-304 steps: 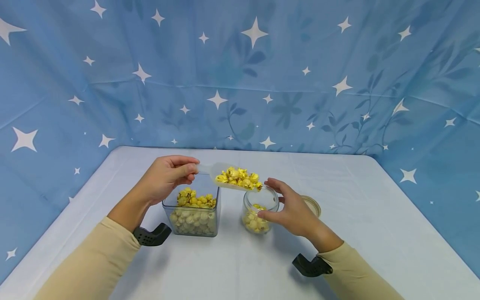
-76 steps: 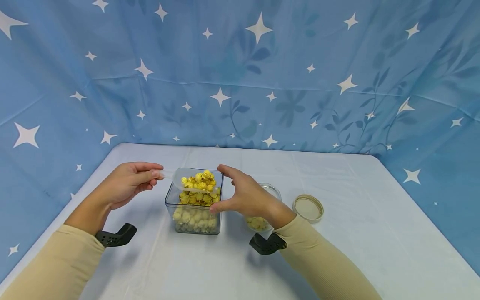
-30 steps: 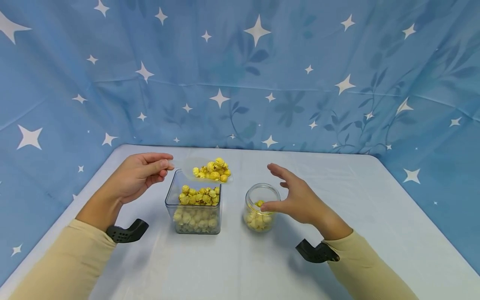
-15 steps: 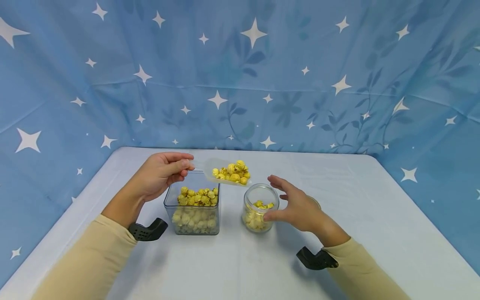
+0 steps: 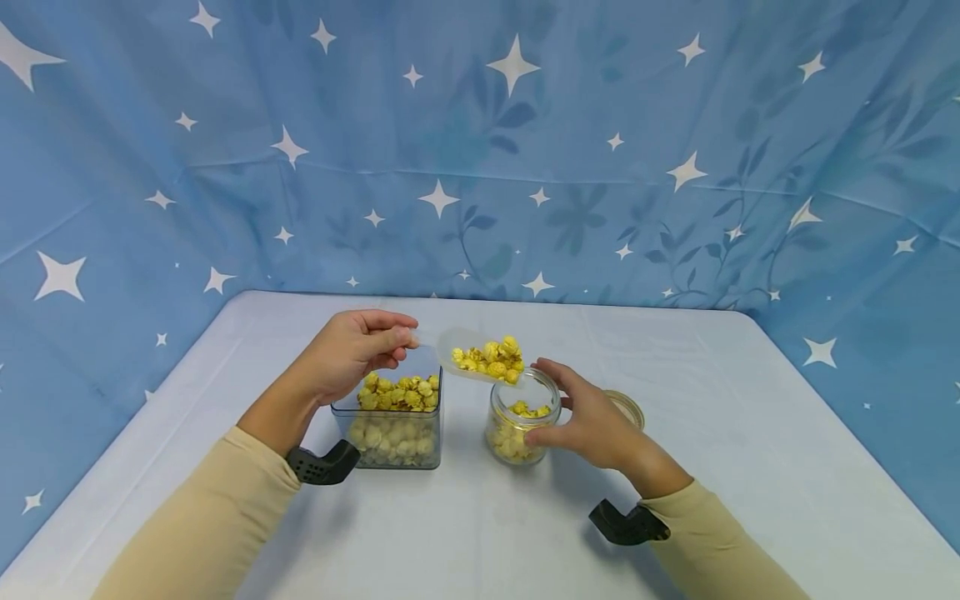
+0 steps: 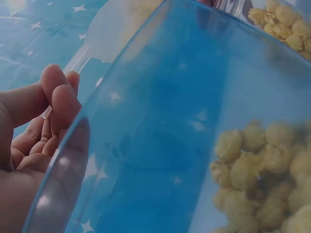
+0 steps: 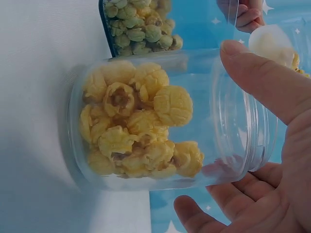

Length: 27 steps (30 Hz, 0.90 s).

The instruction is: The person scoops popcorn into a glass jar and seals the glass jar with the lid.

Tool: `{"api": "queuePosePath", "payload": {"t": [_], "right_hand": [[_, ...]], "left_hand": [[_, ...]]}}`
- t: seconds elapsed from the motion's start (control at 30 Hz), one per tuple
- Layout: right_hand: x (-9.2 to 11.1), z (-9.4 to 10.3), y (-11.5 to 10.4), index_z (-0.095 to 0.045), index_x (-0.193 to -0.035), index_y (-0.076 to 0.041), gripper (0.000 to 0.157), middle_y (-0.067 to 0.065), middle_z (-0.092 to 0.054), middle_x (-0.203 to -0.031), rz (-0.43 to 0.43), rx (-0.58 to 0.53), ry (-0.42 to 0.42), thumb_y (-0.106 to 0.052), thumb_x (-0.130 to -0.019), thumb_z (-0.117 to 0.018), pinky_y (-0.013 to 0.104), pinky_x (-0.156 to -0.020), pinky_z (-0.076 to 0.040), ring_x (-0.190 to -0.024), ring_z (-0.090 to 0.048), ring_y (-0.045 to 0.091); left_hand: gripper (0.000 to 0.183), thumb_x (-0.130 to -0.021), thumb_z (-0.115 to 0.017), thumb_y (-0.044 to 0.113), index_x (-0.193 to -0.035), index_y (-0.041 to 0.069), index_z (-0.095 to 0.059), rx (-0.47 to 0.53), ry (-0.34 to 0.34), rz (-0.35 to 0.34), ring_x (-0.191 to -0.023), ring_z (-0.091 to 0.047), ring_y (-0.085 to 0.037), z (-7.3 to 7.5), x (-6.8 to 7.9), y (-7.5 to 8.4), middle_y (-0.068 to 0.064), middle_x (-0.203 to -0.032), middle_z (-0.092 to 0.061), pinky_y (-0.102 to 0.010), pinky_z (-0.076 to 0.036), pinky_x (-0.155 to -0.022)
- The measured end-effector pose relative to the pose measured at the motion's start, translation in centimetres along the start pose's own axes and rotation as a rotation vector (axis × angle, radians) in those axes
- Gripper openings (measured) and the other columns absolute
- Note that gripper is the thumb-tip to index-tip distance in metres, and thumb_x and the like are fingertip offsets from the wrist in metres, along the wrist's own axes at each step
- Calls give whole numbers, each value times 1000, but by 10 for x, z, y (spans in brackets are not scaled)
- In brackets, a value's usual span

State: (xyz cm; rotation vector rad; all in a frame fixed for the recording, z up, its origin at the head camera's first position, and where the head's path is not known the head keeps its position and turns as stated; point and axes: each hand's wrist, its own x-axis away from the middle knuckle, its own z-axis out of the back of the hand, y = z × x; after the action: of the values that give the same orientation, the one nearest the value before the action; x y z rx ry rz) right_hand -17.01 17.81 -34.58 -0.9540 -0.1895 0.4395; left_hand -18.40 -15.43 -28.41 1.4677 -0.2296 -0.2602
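Observation:
My left hand (image 5: 366,350) pinches the handle of a translucent scoop (image 5: 447,350) between thumb and fingers. Yellow popcorn (image 5: 491,360) lies heaped in the scoop, whose front edge overlaps the rim of a clear jar (image 5: 522,425). Popcorn fills the jar's lower part, as the right wrist view shows (image 7: 136,126). My right hand (image 5: 588,421) holds the jar near its neck, thumb on the near side and fingers around the far side. Beneath my left hand stands a clear square container (image 5: 397,437), about half full of popcorn.
A round lid (image 5: 626,408) lies on the table just behind my right hand, partly hidden by it. White cloth covers the table (image 5: 465,542). Behind it hangs a blue curtain with white stars (image 5: 337,125).
The loaded scoop has moved right from above the square container to the jar's rim. My right hand left the container's side earlier, moved to the jar and closed around it.

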Motion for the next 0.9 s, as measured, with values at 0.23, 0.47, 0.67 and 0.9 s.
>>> {"api": "queuePosePath", "payload": {"t": [0.23, 0.47, 0.67, 0.9], "right_hand": [[0, -1, 0, -29, -154, 1, 99, 18, -35, -156, 13, -11, 3, -24, -79, -88, 55, -106, -41, -133, -44, 43], [0, -1, 1, -30, -154, 1, 98, 18, -36, -155, 23, -1, 5, -24, -79, -88, 53, -106, -41, -133, -45, 40], [0, 0, 3, -31, -154, -1, 97, 16, -37, -155, 18, 4, 5, -26, -80, -87, 53, -105, -43, -130, -48, 40], [1, 1, 4, -31, -154, -2, 97, 16, -38, -154, 17, 0, 1, -27, -80, -87, 53, -102, -45, -128, -50, 42]], "left_hand": [[34, -101, -60, 8, -129, -12, -58, -99, 23, 20, -83, -64, -19, -8, -5, 1, -9, -100, -70, -29, -57, -79], [34, -99, -64, 11, -126, -10, -61, -142, 24, 23, -82, -65, -18, -12, -6, 3, -15, -102, -70, -30, -57, -80], [34, -100, -65, 12, -126, -10, -62, -145, 22, 23, -82, -64, -19, -13, -7, 4, -10, -99, -70, -30, -56, -80], [33, -100, -64, 12, -124, -9, -63, -145, 20, 13, -83, -64, -20, -14, -6, 7, -10, -100, -69, -30, -56, -80]]}}
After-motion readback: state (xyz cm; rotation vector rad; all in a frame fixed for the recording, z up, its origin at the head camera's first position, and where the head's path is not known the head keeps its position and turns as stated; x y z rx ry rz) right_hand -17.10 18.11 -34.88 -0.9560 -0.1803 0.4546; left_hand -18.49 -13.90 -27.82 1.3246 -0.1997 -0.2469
